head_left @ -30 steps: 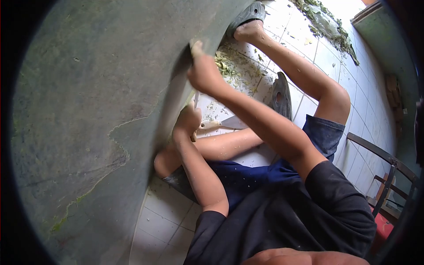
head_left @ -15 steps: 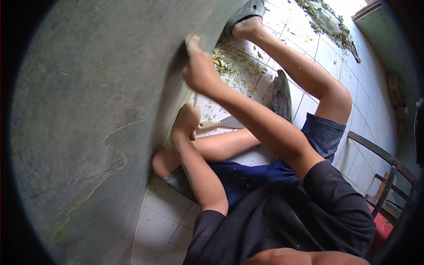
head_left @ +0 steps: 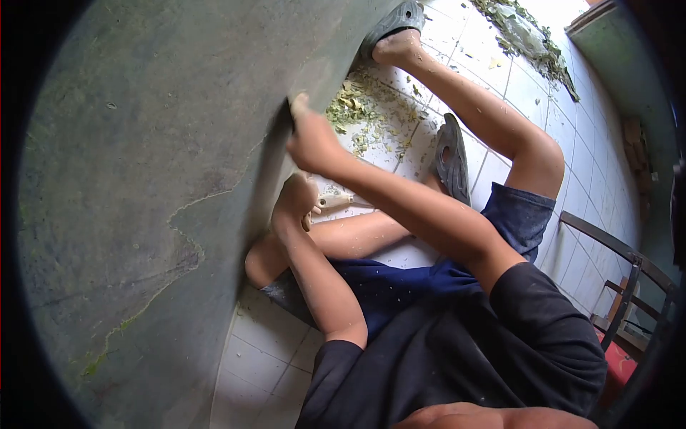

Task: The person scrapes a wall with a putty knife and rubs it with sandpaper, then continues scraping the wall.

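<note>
My right hand (head_left: 312, 145) is closed at the grey-green wall (head_left: 143, 157), blurred by motion. Something small and pale sticks out beyond its fingers, too unclear to name. Just below it in the view, my left hand (head_left: 296, 196) is closed close to the wall, above my bent knee. A small brownish thing shows under its fingers, mostly hidden. On the floor beside my left hand lies a scraper with a pale handle (head_left: 336, 201); my right forearm hides most of its blade.
Green and yellowish flakes (head_left: 354, 107) are scattered on the white tiles (head_left: 489, 171). My legs stretch across the floor, with grey clogs (head_left: 451, 157) on my feet. A clear plastic bag (head_left: 520, 30) lies among leafy scraps at the top. A dark metal chair frame (head_left: 600, 234) stands at the right.
My right hand has moved down along the wall in the view, closer to my left hand. My left hand has shifted slightly downward. The scraper's blade is more covered by my forearm.
</note>
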{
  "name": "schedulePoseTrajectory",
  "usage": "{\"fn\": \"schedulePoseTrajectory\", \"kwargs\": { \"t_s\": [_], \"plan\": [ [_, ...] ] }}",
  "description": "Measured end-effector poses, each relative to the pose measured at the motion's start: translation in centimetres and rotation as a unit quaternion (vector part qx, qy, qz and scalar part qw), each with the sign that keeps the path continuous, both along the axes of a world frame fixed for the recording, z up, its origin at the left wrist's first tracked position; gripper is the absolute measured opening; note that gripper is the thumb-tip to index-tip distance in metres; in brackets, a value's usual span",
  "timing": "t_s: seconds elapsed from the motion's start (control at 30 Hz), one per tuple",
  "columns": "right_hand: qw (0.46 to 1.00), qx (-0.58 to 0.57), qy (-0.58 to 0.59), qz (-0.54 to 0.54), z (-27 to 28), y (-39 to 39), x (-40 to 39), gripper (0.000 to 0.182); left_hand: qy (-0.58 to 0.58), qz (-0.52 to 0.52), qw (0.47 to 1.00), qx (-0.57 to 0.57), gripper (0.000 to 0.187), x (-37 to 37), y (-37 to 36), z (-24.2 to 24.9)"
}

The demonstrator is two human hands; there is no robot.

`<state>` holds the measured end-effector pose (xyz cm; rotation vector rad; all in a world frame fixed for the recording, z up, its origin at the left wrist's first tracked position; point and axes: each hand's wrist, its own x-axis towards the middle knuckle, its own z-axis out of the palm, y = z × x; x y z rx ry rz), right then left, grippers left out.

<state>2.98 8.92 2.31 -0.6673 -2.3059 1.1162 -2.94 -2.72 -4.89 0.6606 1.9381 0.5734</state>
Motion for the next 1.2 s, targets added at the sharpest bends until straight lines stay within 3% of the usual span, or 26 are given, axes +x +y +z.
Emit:
{"fn": "schedulePoseTrajectory", "kwargs": {
  "t_s": [0.07, 0.1, 0.13, 0.2, 0.23, 0.27, 0.33, 0.37, 0.4, 0.43, 0.47, 0.53, 0.57, 0.6, 0.67, 0.7, 0.73, 0.8, 0.87, 0.9, 0.93, 1.0, 1.07, 1.13, 1.17, 1.2],
  "plan": [
    [0.948, -0.289, -0.125, -0.049, 0.8, 3.4, -1.0, 0.058, 0.062, 0.024, 0.995, -0.068, 0.042, 1.0, 1.1, 3.0],
    [0.964, -0.233, -0.098, -0.077, 1.7, 2.0, -0.9, 0.046, 0.057, 0.036, 0.997, -0.034, 0.043, 0.8, 0.8, 1.7],
    [0.992, -0.080, -0.077, -0.056, 1.4, 0.1, -0.3, 0.054, 0.061, -0.004, 0.998, 0.031, 0.044, -0.8, -0.5, -4.1],
    [0.998, 0.051, 0.006, -0.028, -2.0, -1.6, -0.1, 0.067, -0.040, 0.026, 0.998, -0.030, 0.032, -0.4, -1.7, -3.2],
    [0.997, -0.037, -0.064, -0.020, -1.5, 0.0, -0.5, 0.077, -0.048, 0.043, 0.997, -0.038, 0.037, 0.0, -0.5, -0.7],
    [0.990, -0.088, -0.095, -0.060, -2.0, 2.0, -1.3, 0.071, -0.056, 0.058, 0.996, -0.048, 0.043, 0.8, 0.6, 1.4],
    [0.980, -0.156, -0.086, -0.093, 0.4, 3.3, -1.5, 0.064, -0.027, 0.085, 0.995, -0.047, 0.042, 0.4, 0.5, -0.1],
    [0.993, -0.043, -0.056, -0.092, 1.3, 1.2, -1.0, 0.056, -0.050, 0.057, 0.996, -0.050, 0.039, -0.5, 0.1, -2.0],
    [0.999, -0.020, -0.032, -0.034, 2.6, -0.8, 0.0, 0.062, -0.078, 0.030, 0.995, -0.058, 0.037, -0.6, -0.5, -3.3],
    [0.999, -0.020, -0.013, -0.026, 2.2, -1.2, 0.1, 0.065, -0.064, 0.097, 0.993, 0.006, 0.043, 1.8, -0.9, 0.2],
    [1.000, -0.018, 0.011, -0.020, 2.0, -1.4, 0.0, 0.069, -0.066, 0.096, 0.993, 0.004, 0.043, 1.6, -0.6, -0.2],
    [0.987, -0.131, -0.057, -0.073, 3.2, 1.9, -0.6, 0.077, -0.033, 0.071, 0.997, 0.006, 0.043, -0.2, 0.1, -1.9],
    [0.985, -0.148, -0.060, -0.070, 3.5, 2.6, -0.5, 0.077, 0.027, 0.019, 0.999, 0.017, 0.045, -1.5, -0.2, -6.0],
    [0.985, -0.144, -0.056, -0.070, 3.3, 1.8, -0.6, 0.077, 0.031, 0.019, 0.999, 0.022, 0.045, -2.0, 0.0, -6.4],
    [0.981, 0.169, 0.083, -0.045, 1.6, -1.4, 0.0, 0.075, -0.076, 0.075, 0.994, -0.002, 0.043, -1.5, -0.9, -7.3],
    [0.996, 0.080, 0.019, -0.015, 2.6, -1.1, 0.2, 0.074, -0.130, 0.104, 0.986, -0.016, 0.042, -1.0, -1.5, -7.6],
    [0.997, 0.077, 0.018, -0.017, 3.3, -0.1, 0.3, 0.074, -0.060, 0.055, 0.992, -0.093, 0.046, 0.7, 0.6, -0.3],
    [0.988, -0.136, -0.052, -0.058, 4.5, 2.2, -0.3, 0.078, -0.037, 0.027, 0.999, 0.028, 0.051, 0.0, 0.1, -1.8],
    [0.999, -0.015, 0.014, -0.040, 2.8, -0.2, -0.1, 0.076, 0.038, -0.007, 0.995, -0.089, 0.048, 0.3, 0.5, -3.5],
    [0.999, 0.014, 0.040, -0.027, 2.3, -0.5, 0.0, 0.076, -0.034, 0.098, 0.994, 0.014, 0.045, 2.0, -0.5, 0.3],
    [0.997, 0.043, 0.067, -0.013, 2.0, -0.7, 0.2, 0.075, -0.036, 0.098, 0.994, 0.010, 0.045, 1.6, -0.4, -0.1],
    [0.994, -0.080, -0.015, -0.070, 2.6, 2.4, -0.6, 0.076, -0.050, 0.044, 0.998, 0.005, 0.045, 0.0, 0.2, -0.6],
    [0.994, -0.082, -0.021, -0.068, 2.8, 2.2, -0.7, 0.075, -0.010, 0.030, 0.999, 0.011, 0.048, 0.0, -0.1, -0.8],
    [0.964, 0.200, 0.160, -0.075, 2.5, -0.8, -0.2, 0.063, -0.060, 0.064, 0.996, -0.014, 0.046, 1.5, -0.4, 0.5],
    [0.997, 0.039, 0.058, -0.041, 2.5, 0.2, 0.1, 0.063, -0.051, 0.042, 0.997, -0.048, 0.047, 0.1, -0.4, -2.7],
    [0.993, -0.066, -0.066, -0.070, 3.9, 2.0, -0.2, 0.067, -0.034, 0.052, 0.998, 0.022, 0.048, 1.1, 0.0, 1.3]
  ]
}}
